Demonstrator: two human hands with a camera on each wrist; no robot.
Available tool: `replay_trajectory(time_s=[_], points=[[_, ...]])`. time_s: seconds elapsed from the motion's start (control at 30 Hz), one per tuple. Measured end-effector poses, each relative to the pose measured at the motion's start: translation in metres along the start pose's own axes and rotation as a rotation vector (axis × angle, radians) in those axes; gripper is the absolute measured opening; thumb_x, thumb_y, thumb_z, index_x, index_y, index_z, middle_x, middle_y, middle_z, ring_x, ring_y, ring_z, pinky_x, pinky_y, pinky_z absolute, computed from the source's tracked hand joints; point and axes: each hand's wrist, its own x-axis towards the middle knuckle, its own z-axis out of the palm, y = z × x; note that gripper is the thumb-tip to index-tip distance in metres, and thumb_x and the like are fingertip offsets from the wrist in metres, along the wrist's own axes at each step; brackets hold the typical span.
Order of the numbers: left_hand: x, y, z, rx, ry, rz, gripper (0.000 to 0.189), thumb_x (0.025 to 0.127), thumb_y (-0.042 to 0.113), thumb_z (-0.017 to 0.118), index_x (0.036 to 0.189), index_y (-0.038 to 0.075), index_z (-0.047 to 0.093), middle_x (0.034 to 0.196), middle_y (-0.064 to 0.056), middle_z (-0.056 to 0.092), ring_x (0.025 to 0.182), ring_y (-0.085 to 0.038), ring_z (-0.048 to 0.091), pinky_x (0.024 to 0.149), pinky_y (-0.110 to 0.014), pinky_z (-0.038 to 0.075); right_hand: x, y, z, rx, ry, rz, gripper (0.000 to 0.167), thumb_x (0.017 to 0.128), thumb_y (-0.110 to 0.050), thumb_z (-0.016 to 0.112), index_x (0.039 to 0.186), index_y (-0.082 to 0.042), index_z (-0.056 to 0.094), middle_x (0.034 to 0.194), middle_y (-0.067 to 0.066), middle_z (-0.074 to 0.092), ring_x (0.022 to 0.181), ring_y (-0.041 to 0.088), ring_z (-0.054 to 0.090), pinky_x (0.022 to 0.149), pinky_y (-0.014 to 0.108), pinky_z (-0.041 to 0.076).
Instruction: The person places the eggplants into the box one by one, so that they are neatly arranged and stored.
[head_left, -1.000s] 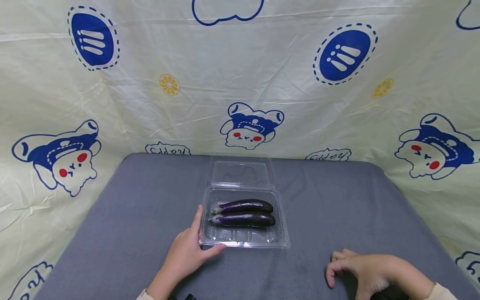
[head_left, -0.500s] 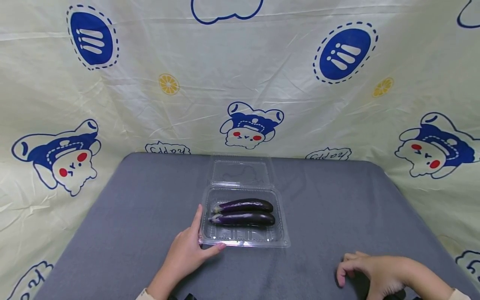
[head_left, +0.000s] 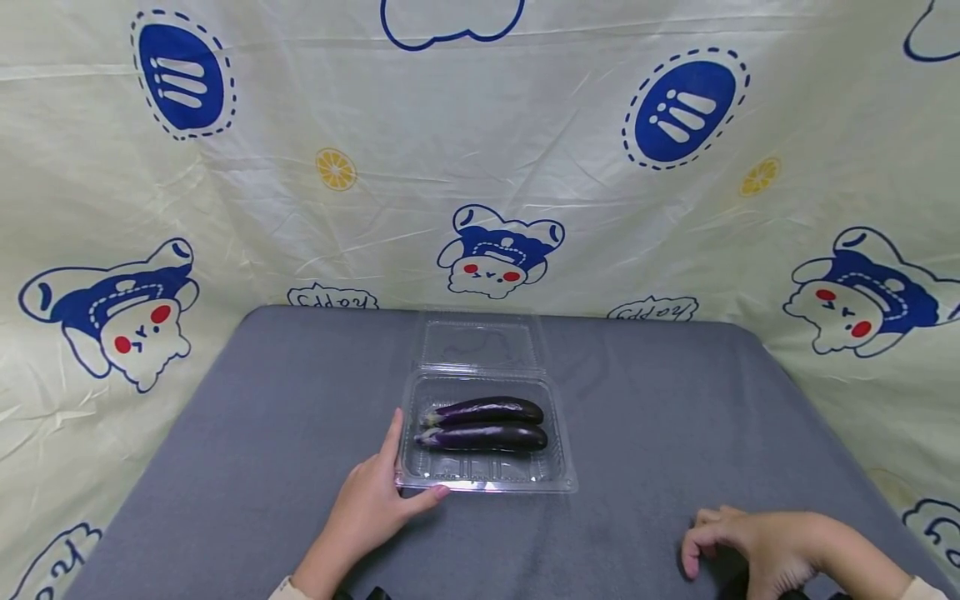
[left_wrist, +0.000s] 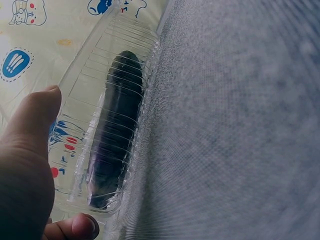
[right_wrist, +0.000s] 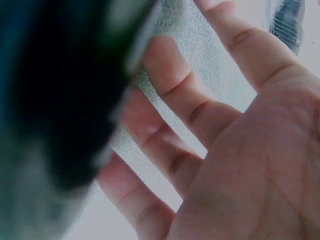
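Two dark purple eggplants, a far one (head_left: 495,409) and a near one (head_left: 487,437), lie side by side in a clear plastic clamshell box (head_left: 517,487). Its hinged lid (head_left: 483,343) lies folded back at the far side. My left hand (head_left: 367,504) holds the box's near left corner, thumb along the front rim and index finger along the left side. Through the ribbed wall in the left wrist view, an eggplant (left_wrist: 117,115) shows. At the lower right, my right hand (head_left: 765,546) hangs over the table with loosely bent fingers and nothing seen in them.
A grey cloth covers the table (head_left: 637,417). A cream printed curtain (head_left: 405,167) hangs behind and at both sides. In the right wrist view, a dark blurred shape (right_wrist: 75,100) hides part of the fingers; I cannot tell what it is.
My right hand has shifted to the right, away from the box. The left hand, the box and the eggplants have stayed in place.
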Motion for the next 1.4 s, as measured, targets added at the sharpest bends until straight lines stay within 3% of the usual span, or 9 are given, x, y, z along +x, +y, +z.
replay_trajectory(time_s=[0.47,0.73,0.83,1.4], points=[[0.000,-0.001,0.000,-0.002,-0.003,-0.005,0.126,0.066,0.080,0.070,0.161,0.017,0.015,0.136,-0.020,0.061,0.119,-0.038,0.063,0.098,-0.053,0.050,0.007,0.000,0.003,0.055,0.037,-0.042,0.050,0.067,-0.004,0.083,0.108,-0.023,0.064,0.101,-0.010,0.050,0.093,0.005,0.038,0.073,0.026,0.030],[0.000,-0.001,0.000,-0.001,-0.003,-0.005,0.126,0.067,0.079,0.070,0.161,0.017,0.015,0.137,-0.020,0.061,0.119,-0.039,0.062,0.098,-0.053,0.049,0.014,0.005,0.006,0.096,0.060,-0.210,0.051,0.065,0.004,0.077,0.108,-0.019,0.064,0.099,-0.009,0.053,0.091,0.002,0.048,0.068,0.026,0.033],[0.000,-0.001,0.001,-0.003,0.000,-0.002,0.126,0.067,0.079,0.071,0.161,0.017,0.016,0.136,-0.020,0.061,0.118,-0.038,0.063,0.098,-0.052,0.050,0.015,0.006,0.005,0.107,0.059,-0.229,0.051,0.066,0.003,0.078,0.110,-0.018,0.064,0.100,-0.008,0.053,0.091,0.002,0.049,0.068,0.026,0.034],[0.001,-0.001,0.001,0.000,0.014,0.017,0.124,0.068,0.078,0.071,0.160,0.015,0.017,0.133,-0.020,0.064,0.114,-0.036,0.065,0.094,-0.051,0.051,0.015,0.000,-0.003,0.131,0.056,-0.096,0.050,0.078,-0.002,0.074,0.122,-0.016,0.055,0.117,0.000,0.054,0.102,-0.001,0.047,0.083,0.017,0.038]])
